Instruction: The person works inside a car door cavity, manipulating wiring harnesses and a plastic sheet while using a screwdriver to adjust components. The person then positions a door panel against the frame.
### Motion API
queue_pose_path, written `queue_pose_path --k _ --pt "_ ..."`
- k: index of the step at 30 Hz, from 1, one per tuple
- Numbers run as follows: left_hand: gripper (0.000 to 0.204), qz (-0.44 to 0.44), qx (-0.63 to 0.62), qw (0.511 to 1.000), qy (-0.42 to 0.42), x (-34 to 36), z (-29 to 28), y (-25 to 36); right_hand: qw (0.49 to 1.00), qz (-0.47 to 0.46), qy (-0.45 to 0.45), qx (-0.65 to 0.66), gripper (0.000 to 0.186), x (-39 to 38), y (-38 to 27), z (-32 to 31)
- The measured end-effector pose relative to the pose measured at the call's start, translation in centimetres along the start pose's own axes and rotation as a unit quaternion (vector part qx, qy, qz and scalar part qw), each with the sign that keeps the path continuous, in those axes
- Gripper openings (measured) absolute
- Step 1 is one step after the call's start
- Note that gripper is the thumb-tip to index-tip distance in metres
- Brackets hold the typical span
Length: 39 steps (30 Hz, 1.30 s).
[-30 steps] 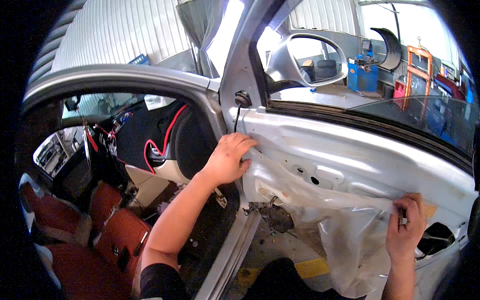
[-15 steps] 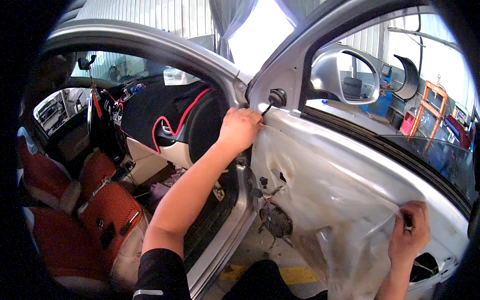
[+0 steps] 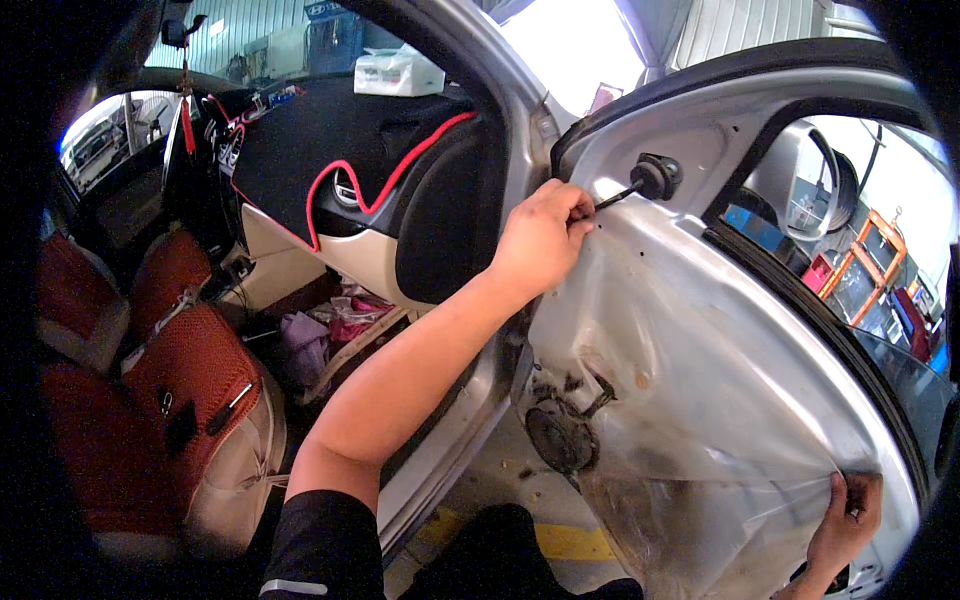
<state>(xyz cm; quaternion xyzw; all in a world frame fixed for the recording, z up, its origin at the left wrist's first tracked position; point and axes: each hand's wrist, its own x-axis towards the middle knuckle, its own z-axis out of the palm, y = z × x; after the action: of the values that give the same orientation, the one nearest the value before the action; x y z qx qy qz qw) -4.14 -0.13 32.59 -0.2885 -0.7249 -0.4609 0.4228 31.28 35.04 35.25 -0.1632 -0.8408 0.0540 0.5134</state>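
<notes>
A clear plastic sheet (image 3: pixel 690 400) spreads over the bare inner side of a silver car door (image 3: pixel 850 335). My left hand (image 3: pixel 548 238) is closed at the sheet's upper front corner. A black cable (image 3: pixel 615 199) runs from the round black mirror mount (image 3: pixel 656 178) to these fingers, and its end is hidden there. Far down the door, my right hand (image 3: pixel 846 525) pinches the sheet's rear edge between thumb and fingers. Through the lower front part of the sheet shows a round black speaker (image 3: pixel 560 436) with loose wiring beside it.
To the left is the open cabin, with a red-covered seat (image 3: pixel 195 375) and a black dashboard cover (image 3: pixel 300 150) trimmed in red. A white tissue pack (image 3: pixel 400 72) lies on the dashboard. The door sill (image 3: pixel 450 490) runs below my left arm. An orange frame (image 3: pixel 868 262) stands outside.
The view has shifted, with the door now lower and further right. My left fingers have curled by the cable; my right hand stays at the sheet's rear edge.
</notes>
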Motion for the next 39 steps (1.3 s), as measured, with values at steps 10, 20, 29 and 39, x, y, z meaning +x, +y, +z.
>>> queue_pose_path --k 10,20,29,39 --pt "0.024 -0.042 0.021 0.997 0.065 -2.8 0.2 1.1 0.999 0.013 0.008 -0.037 0.018 -0.5 -1.0 -0.2" --pt "0.027 0.198 -0.317 0.891 -0.258 -15.8 0.3 20.2 0.996 -0.075 -0.046 0.024 0.020 -2.4 -4.2 -2.5" --pt "0.037 -0.089 -0.291 0.808 -0.505 -24.6 3.7 26.4 0.865 -0.209 -0.280 0.360 0.022 -8.3 -3.7 -8.0" --pt "0.036 0.073 0.126 0.835 -0.531 -25.6 2.4 24.4 0.978 -0.143 -0.149 0.032 0.045 -7.2 2.5 -3.0"
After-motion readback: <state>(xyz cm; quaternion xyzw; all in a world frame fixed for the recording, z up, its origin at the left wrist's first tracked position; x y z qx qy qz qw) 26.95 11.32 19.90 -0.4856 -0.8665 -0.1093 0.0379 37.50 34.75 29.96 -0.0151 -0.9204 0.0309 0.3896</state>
